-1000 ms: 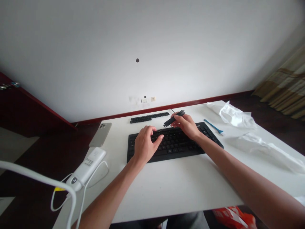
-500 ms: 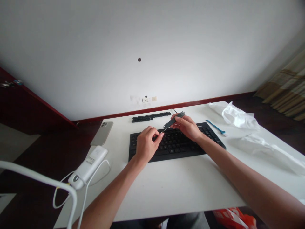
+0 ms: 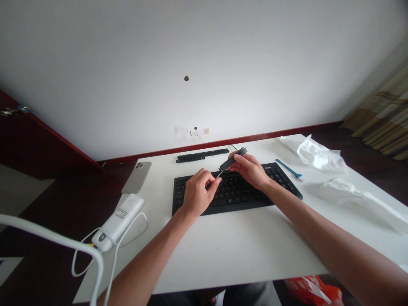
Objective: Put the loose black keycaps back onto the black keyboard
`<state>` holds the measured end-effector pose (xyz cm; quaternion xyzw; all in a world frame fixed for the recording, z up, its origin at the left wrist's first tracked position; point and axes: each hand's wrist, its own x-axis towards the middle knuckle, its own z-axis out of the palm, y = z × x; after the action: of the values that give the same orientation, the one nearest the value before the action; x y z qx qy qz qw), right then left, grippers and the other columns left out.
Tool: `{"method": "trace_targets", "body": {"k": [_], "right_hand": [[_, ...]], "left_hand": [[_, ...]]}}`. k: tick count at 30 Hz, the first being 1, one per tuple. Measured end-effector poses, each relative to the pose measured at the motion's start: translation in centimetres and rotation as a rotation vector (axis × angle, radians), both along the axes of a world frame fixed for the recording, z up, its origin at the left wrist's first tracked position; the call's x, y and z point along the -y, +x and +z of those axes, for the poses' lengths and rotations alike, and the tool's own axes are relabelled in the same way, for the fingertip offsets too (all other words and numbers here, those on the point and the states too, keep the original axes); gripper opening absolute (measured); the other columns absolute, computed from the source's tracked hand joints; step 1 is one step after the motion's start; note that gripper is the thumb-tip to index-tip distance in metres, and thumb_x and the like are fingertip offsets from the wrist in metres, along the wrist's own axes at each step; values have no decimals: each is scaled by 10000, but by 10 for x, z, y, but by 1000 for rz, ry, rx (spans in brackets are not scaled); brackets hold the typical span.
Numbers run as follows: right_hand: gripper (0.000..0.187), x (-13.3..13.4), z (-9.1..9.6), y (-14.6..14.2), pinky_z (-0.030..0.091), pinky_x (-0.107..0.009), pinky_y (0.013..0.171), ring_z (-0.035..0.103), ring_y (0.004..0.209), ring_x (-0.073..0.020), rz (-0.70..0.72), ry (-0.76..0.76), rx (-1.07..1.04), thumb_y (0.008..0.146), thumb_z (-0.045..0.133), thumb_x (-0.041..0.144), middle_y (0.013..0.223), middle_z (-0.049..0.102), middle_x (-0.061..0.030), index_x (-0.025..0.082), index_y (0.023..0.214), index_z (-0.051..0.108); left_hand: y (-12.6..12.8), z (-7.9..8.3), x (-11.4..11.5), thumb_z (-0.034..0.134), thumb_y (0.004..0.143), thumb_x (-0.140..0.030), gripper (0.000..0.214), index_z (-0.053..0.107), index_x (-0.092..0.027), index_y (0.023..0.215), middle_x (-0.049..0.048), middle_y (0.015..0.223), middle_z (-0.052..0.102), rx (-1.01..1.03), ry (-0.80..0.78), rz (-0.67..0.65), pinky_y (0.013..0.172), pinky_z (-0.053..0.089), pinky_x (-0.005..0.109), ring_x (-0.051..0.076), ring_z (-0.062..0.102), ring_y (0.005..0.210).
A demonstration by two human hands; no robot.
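My right hand (image 3: 250, 169) grips a slim dark grey tool, which looks like a keycap puller (image 3: 229, 162), tilted over the far side of the black keyboard (image 3: 237, 208). A thin metal wire (image 3: 219, 174) sticks out of its lower left end. My left hand (image 3: 200, 191) is closed in a pinch at that wire, above the left half of the keyboard; the fingertips partly hide the wire's end. Behind the keyboard lie rows of loose black keycaps (image 3: 191, 158). A blue tool with a flared end (image 3: 288, 168) rests to the right of the keyboard.
A phone (image 3: 137, 177) lies face down at the table's left edge. Nearer is a white power bank-like device (image 3: 119, 223) with white cables. Crumpled white wrapping (image 3: 318, 155) lies on the right of the white table (image 3: 229, 250). A red bag (image 3: 314, 291) shows below the front edge.
Both hands keep their grip on the tool and wire. The left hand has shifted very slightly to the right; otherwise the scene looks the same.
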<state>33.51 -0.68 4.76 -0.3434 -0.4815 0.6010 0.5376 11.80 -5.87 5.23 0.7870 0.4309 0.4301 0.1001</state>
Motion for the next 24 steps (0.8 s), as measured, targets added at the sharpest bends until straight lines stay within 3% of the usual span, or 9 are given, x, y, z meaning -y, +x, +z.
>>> {"method": "trace_targets", "body": {"k": [4, 9, 16, 24], "right_hand": [[355, 0, 1, 1, 553, -350, 777, 700, 815, -209, -16, 7, 25, 832, 779, 532, 871, 739, -52, 211, 967, 708], [404, 4, -1, -3, 574, -347, 795, 736, 821, -215, 52, 14, 80, 818, 805, 525, 864, 761, -65, 188, 1022, 714], [417, 14, -4, -21, 603, -356, 804, 757, 833, -229, -21, -2, 104, 812, 809, 542, 846, 761, -66, 185, 1005, 715], [407, 17, -3, -26, 614, -399, 846, 756, 842, -243, -58, 36, 107, 820, 796, 559, 886, 765, -69, 203, 1002, 720]], "left_hand": [[-1, 0, -2, 565, 1008, -321, 248, 530, -213, 787, -7, 763, 566, -37, -24, 32, 669, 454, 261, 125, 554, 689], [-3, -1, -6, 602, 994, -338, 129, 627, -216, 959, 26, 932, 683, -142, -49, 60, 745, 484, 281, 162, 637, 838], [-8, -8, -11, 530, 1037, -418, 388, 660, -199, 744, 29, 700, 704, -227, -131, 144, 607, 406, 274, 162, 649, 645], [-5, -10, -9, 465, 1059, -406, 450, 696, -198, 735, 48, 654, 699, -217, -112, 117, 579, 388, 264, 164, 640, 595]]}}
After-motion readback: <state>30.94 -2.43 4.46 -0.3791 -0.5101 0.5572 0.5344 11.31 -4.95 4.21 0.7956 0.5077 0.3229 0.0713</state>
